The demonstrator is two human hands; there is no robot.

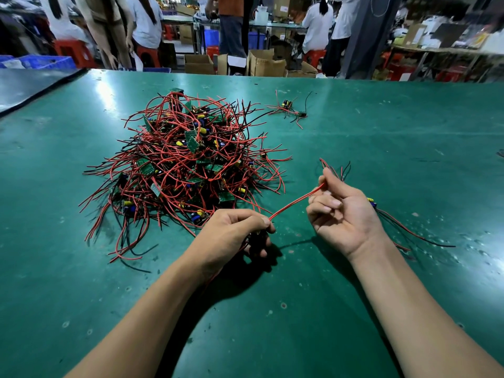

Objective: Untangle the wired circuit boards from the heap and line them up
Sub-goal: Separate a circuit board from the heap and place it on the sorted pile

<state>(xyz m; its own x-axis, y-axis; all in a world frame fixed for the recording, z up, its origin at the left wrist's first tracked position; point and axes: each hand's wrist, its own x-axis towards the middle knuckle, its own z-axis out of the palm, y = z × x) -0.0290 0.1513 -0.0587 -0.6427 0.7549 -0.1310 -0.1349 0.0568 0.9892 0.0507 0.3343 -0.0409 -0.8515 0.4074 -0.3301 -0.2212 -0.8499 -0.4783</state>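
Observation:
A heap (185,165) of small green circuit boards tangled in red and black wires lies on the green table (381,126), left of centre. My left hand (234,233) is closed on a dark wired board just in front of the heap. A red wire (296,201) stretches taut from it up to my right hand (343,214). That hand pinches the wire and also holds a bundle of boards, whose wire ends (335,167) stick up past the fingers. More of the bundle's black and red wires (409,230) trail behind the wrist.
A small separate clump of wired boards (289,109) lies at the back, right of the heap. A dark mat (24,85) adjoins the table at far left. Beyond the far edge are cardboard boxes (266,64), red stools, blue crates and several people.

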